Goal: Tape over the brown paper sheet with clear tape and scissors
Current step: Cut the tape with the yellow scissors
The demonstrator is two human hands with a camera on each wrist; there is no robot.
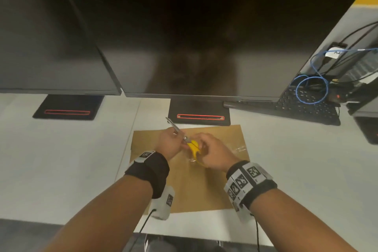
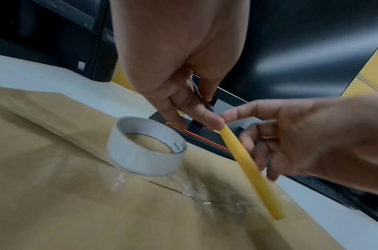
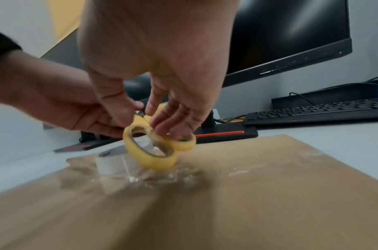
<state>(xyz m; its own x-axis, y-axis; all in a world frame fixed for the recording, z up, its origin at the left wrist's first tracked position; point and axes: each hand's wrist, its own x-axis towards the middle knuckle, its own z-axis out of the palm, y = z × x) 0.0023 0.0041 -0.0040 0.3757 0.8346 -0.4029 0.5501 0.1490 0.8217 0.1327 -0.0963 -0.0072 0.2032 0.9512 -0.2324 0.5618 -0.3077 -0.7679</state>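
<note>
Two hands meet over the middle of the brown paper, which lies flat on the white desk at its near edge. Left hand pinches the scissors at the blades near the pivot, fingers curled round the metal, tips aimed up and away. Right hand has its fingers loosely bent at the yellow handle loops; in the right wrist view the fingertips touch the loop rims but are not threaded through, so no firm grip yet. Just beyond the handles, the roll of clear tape sits on the paper, with a shiny, wrinkled stretch of tape already stuck down from the roll toward the near side. Whether that stretch is cut free of the roll cannot be told.

Judged step: passing the scissors into a cutting grip. Next move calls for the right thumb and fingers seated in the loops, the left hand clear of the blades, then blades opened across the tape beside the roll.

Farther back: monitor base, dark screens, keyboard off right
</note>
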